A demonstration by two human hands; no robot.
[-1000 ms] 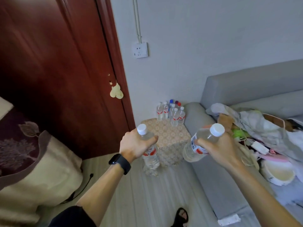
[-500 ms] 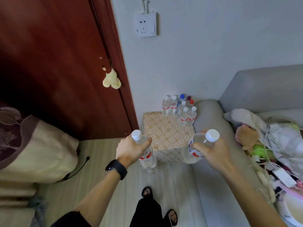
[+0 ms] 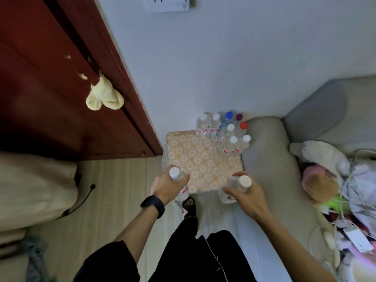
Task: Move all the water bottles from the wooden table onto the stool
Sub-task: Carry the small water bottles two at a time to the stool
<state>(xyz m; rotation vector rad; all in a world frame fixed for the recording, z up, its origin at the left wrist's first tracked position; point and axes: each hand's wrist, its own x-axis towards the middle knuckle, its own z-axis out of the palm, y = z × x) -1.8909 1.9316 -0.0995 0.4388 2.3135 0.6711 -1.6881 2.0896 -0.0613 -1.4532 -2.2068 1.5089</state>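
The stool [image 3: 200, 161] has an orange floral cover and stands against the wall between a door and a sofa. Several water bottles [image 3: 223, 130] with white, blue and red caps are clustered at its far right corner. My left hand [image 3: 166, 187] grips a white-capped bottle [image 3: 176, 174] upright at the stool's near left corner. My right hand [image 3: 247, 194] holds a second white-capped bottle [image 3: 236, 187], tilted, at the near right corner. Both bottles hang just off the stool's front edge. The wooden table is out of view.
A dark red door [image 3: 50, 78] with a yellow cloth [image 3: 104, 96] on its handle is at the left. The grey sofa [image 3: 272, 165] at the right carries a pile of clothes and cables [image 3: 341, 192]. My legs and a sandalled foot [image 3: 189, 204] are below the stool.
I have stepped closer to the stool and the view has tipped downward. Both hands, each with its bottle, have come to the stool's near edge.
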